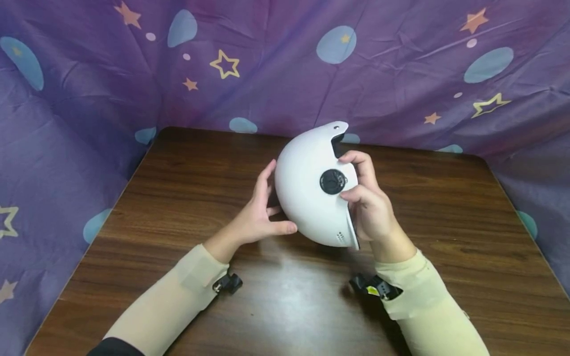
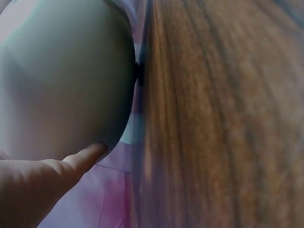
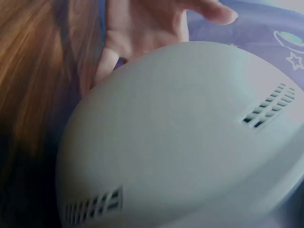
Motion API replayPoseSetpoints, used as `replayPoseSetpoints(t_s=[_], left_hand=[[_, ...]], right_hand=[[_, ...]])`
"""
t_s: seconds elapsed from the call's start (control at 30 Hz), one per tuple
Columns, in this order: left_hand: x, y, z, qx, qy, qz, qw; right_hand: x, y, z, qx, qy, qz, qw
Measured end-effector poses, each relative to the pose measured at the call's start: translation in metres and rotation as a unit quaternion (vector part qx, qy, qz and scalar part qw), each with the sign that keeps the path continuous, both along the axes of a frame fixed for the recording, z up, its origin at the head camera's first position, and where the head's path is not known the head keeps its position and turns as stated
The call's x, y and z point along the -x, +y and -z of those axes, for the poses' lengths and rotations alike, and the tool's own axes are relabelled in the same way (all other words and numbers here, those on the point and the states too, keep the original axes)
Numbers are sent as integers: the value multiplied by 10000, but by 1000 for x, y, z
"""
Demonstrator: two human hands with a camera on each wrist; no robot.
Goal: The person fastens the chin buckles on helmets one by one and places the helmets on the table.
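A white helmet (image 1: 307, 188) is held over the table, turned on its side with the crown to the left and the opening to the right. A black round knob (image 1: 333, 182) sits on its side. My right hand (image 1: 374, 205) grips the rim beside the knob, thumb and a finger on the shell and the other fingers partly hidden behind it. At the crown, my left hand (image 1: 262, 207) has its fingers and thumb spread, the fingertips against the shell. Slotted vents (image 3: 270, 107) show near the rim in the right wrist view.
The brown wood-grain table (image 1: 200, 163) spreads under both arms. Behind and beside it hangs a purple cloth (image 1: 276, 64) with stars and blue ovals. Small black devices (image 1: 228, 283) are strapped at both wrists, over pale sleeves (image 1: 169, 291).
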State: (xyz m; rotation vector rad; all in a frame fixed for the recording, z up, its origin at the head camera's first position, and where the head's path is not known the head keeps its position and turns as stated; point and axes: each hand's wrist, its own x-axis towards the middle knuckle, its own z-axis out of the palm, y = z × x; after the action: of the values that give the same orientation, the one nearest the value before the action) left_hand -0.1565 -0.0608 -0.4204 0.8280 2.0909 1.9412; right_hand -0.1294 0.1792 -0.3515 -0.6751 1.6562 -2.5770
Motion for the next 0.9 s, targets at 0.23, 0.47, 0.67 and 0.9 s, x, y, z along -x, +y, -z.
replayPoseSetpoints(t_s=[0.23, 0.47, 0.67, 0.9], left_hand=[[2, -2, 1, -15, -19, -11, 10000], [3, -4, 3, -65, -284, -59, 9996], [0, -5, 5, -264, -483, -43, 9985], [5, -7, 3, -305, -407, -299, 9983]], right_hand=[[4, 9, -5, 1776, -215, -219, 9836], [12, 14, -3, 2901, -481, -385, 9550], [13, 16, 2, 3703, -1003, -575, 9217], [21, 25, 1, 2882, -1449, 270, 9462]])
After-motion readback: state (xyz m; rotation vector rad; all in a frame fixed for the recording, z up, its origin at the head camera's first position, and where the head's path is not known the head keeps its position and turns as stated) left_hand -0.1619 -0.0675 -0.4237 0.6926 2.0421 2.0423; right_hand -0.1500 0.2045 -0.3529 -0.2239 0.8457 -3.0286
